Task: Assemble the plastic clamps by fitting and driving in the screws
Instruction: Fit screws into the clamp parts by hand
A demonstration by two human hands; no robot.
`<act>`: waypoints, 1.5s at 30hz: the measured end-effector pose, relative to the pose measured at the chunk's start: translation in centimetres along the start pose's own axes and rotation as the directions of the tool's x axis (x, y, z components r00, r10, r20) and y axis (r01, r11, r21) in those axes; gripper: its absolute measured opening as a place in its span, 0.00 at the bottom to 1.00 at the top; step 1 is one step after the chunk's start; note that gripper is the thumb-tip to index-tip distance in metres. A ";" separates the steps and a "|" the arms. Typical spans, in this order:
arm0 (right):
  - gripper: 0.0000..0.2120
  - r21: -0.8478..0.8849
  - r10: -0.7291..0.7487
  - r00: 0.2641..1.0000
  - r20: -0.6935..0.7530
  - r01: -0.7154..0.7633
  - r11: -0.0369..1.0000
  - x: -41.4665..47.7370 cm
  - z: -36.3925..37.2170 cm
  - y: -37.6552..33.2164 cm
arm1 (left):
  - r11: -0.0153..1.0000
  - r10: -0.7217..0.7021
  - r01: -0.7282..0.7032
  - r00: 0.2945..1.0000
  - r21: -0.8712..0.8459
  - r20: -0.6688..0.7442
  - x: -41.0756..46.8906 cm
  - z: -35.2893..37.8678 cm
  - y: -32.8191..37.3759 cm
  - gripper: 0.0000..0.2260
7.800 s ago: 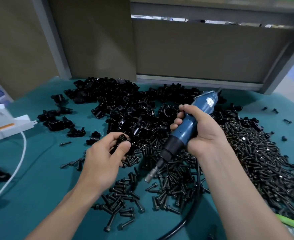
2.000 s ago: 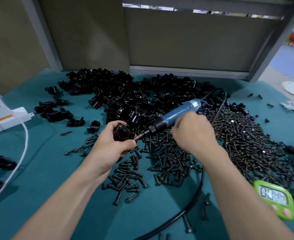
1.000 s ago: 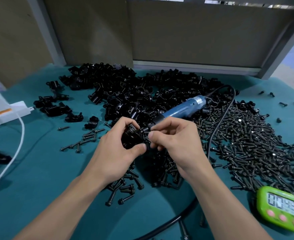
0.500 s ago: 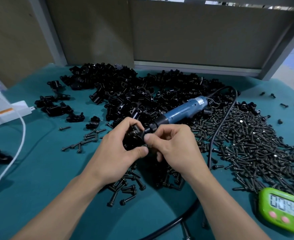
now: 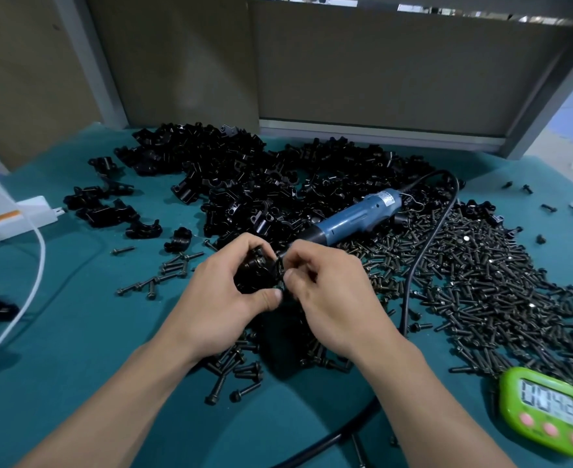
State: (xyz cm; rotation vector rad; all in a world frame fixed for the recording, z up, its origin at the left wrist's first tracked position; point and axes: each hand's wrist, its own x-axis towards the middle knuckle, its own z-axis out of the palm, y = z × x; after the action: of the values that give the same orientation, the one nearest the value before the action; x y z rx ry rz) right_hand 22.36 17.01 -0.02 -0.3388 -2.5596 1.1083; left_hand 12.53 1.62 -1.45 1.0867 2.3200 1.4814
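one clamp [image 5: 256,270] was gripped in the left hand [image 5: 226,292] above the counter [image 5: 85,332], a screw [image 5: 280,265] pinched against it by the right hand [image 5: 325,298]. driving was judged not yet done; one screwdriver [image 5: 352,221] lay unused. clamps [image 5: 244,184] and screws [image 5: 481,282] lay piled beyond counting, one timer [image 5: 548,410] nearby.

Both hands [image 5: 278,295] pinch a black clamp [image 5: 256,270]; blue screwdriver [image 5: 352,221] lies behind.
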 end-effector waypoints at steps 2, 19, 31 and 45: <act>0.11 -0.103 -0.014 0.999 0.030 0.017 0.995 0.0 0.1 -0.1 | 1.000 -0.005 0.005 1.000 0.008 0.012 0.0 -0.1 -0.1 0.20; 0.19 -0.177 -0.036 0.999 -0.028 0.030 0.984 -0.3 1.1 -0.9 | 0.998 0.000 -0.001 1.000 -0.056 -0.023 -0.4 -0.1 0.5 0.17; 0.20 0.007 0.092 0.994 -0.054 -0.092 0.996 -0.2 1.5 -0.2 | 0.999 0.038 -0.038 0.999 0.024 -0.031 -0.4 0.0 1.0 0.19; 0.15 0.025 0.029 0.997 -0.073 -0.027 0.999 -0.3 1.1 0.2 | 0.996 0.001 0.001 1.000 -0.089 0.024 0.0 0.1 0.9 0.19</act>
State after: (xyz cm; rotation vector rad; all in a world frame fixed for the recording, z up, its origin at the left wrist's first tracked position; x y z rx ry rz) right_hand 22.19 16.33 -0.98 -0.4035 -2.4828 1.1147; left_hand 13.03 1.91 -0.74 1.0754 2.2147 1.5472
